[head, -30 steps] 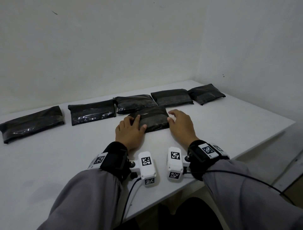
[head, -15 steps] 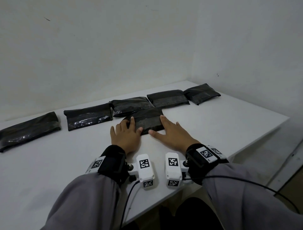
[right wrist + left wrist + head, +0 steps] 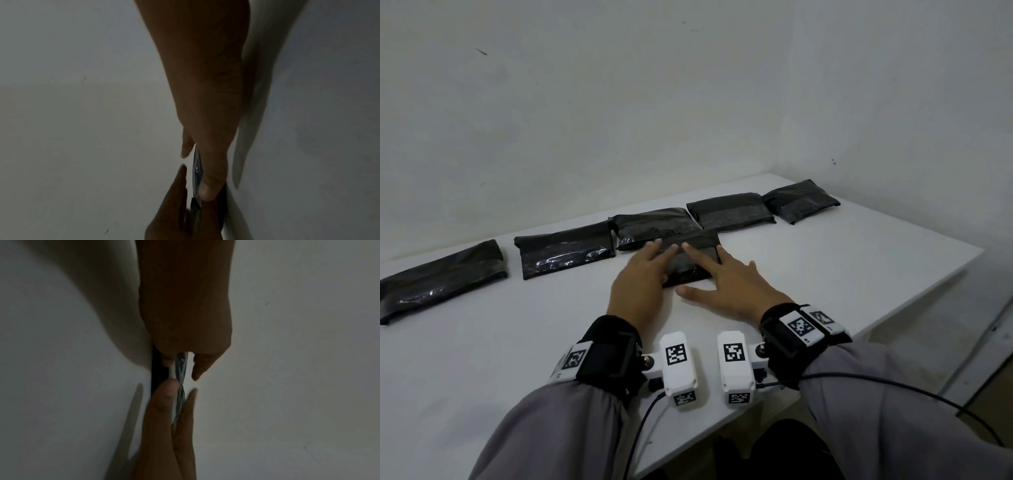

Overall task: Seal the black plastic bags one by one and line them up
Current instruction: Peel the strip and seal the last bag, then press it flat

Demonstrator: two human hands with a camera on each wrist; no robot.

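A black plastic bag [image 3: 693,265] lies flat on the white table [image 3: 517,342], just in front of a row of other bags. My left hand [image 3: 650,270] lies on the bag's left half with its fingers straight. My right hand [image 3: 717,274] lies on the right half, fingers straight and spread, thumb on the table. The index fingers nearly meet over the bag's middle. In the left wrist view the bag [image 3: 180,369] shows as a thin shiny sliver under the fingers of the left hand [image 3: 185,353]. In the right wrist view the bag [image 3: 197,170] lies beneath the right hand [image 3: 205,178].
Several black bags stand in a row near the wall: far left [image 3: 438,277], then [image 3: 566,248], [image 3: 650,224], [image 3: 729,210] and far right [image 3: 801,200]. The held bag touches the middle one. The table's right edge [image 3: 893,308] runs close by.
Both hands have slid from the bag's outer ends toward its middle, flattening onto its top. The bag has stayed in place.
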